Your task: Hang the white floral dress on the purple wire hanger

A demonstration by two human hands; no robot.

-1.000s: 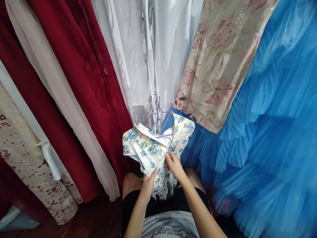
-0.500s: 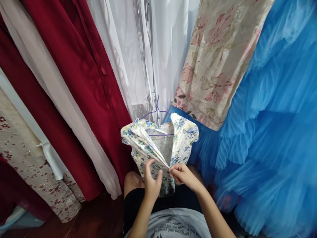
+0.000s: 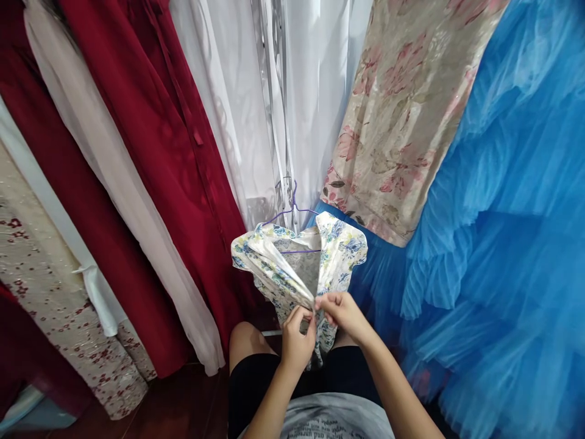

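Observation:
A small white dress with blue flowers (image 3: 340, 256) hangs on a thin purple wire hanger (image 3: 292, 210) in front of me. Its front stands open at the top, showing the pale lining. My left hand (image 3: 297, 341) pinches the left edge of the opening where the two edges meet. Right beside it, my right hand (image 3: 342, 314) pinches the right edge, and the fingertips of both hands nearly touch. What lies between the fingertips is too small to make out.
Long garments hang all around: dark red gowns (image 3: 150, 152) and a cream spotted one (image 3: 41, 274) at the left, white sheer fabric (image 3: 256, 103) in the middle, a beige floral dress (image 3: 402, 116) and a big blue tulle skirt (image 3: 507, 244) at the right. Dark wooden floor (image 3: 178, 402) shows below.
The dress front, closed a second ago, has opened at the top. My hands have moved together and now both pinch the edges at one spot; my left hand closed from a loose spread.

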